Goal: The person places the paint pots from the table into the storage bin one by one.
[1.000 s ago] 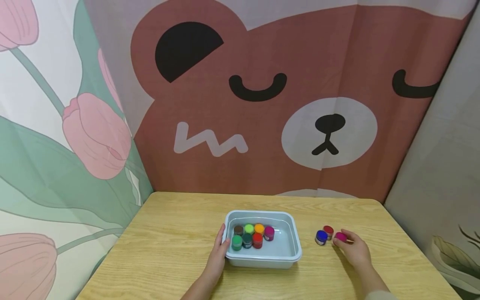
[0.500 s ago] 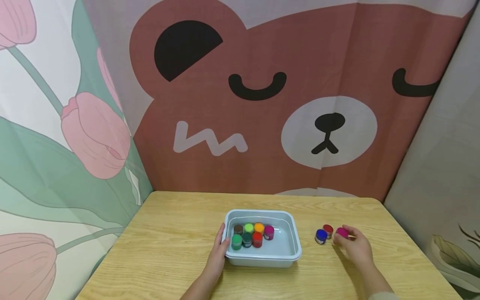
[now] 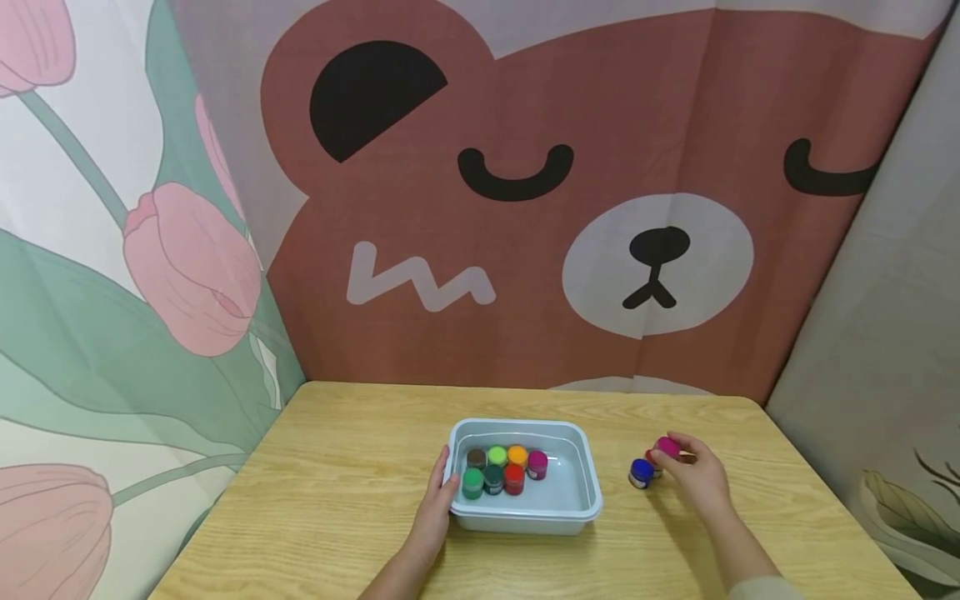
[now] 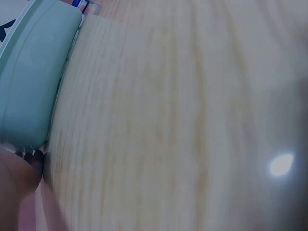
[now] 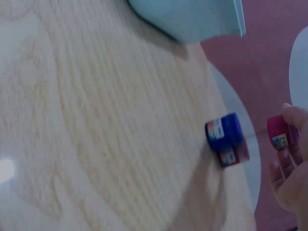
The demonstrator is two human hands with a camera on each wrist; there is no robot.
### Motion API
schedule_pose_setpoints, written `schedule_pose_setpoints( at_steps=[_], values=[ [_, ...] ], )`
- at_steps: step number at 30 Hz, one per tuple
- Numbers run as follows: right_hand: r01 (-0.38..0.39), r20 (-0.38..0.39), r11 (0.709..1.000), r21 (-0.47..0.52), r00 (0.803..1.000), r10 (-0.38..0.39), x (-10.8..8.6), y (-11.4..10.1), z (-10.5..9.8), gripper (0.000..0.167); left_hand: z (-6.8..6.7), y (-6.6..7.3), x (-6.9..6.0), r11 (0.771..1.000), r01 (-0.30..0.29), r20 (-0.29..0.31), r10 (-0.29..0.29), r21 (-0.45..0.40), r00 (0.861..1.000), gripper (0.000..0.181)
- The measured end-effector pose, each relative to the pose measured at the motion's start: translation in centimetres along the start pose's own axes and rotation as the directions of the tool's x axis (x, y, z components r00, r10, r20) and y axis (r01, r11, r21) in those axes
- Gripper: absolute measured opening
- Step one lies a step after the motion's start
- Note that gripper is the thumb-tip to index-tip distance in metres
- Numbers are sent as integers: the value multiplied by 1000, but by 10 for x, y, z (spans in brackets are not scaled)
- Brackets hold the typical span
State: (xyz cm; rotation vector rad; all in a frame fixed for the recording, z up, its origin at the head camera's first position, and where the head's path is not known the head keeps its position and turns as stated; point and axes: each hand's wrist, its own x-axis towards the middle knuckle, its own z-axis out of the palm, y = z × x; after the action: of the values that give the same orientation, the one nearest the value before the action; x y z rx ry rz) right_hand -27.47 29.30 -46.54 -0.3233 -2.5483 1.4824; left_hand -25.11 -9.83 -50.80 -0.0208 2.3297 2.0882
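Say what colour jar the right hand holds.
The jar is magenta, clearest in the right wrist view.

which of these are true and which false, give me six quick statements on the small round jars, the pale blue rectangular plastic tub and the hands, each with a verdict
1. The right hand holds a small round magenta jar. True.
2. The left hand holds the pale blue rectangular plastic tub. True.
3. The right hand touches the tub too. False: it is apart from it.
4. Seven small round jars sit in the tub. True.
5. Those seven are all one colour. False: they include brown, orange and red.
6. Every jar is in the tub. False: a small round blue jar sits on the light wooden table.
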Motion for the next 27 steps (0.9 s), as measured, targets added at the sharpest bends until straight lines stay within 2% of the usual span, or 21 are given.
schedule_pose_setpoints(
  at_steps=[12, 23, 27],
  values=[
    [74, 50, 997, 0, 996, -74, -9, -37, 20, 64, 1, -1, 1, 1000, -9, -6, 9, 0, 1000, 59],
    [148, 120, 987, 70, 981, -155, -15, -62, 48, 57, 0, -3, 3, 1000, 12, -6, -12, 4, 1000, 58],
    [176, 127, 982, 64, 975, -183, -18, -70, 61, 53, 0, -2, 2, 1000, 0, -2, 0, -7, 1000, 59]
  ],
)
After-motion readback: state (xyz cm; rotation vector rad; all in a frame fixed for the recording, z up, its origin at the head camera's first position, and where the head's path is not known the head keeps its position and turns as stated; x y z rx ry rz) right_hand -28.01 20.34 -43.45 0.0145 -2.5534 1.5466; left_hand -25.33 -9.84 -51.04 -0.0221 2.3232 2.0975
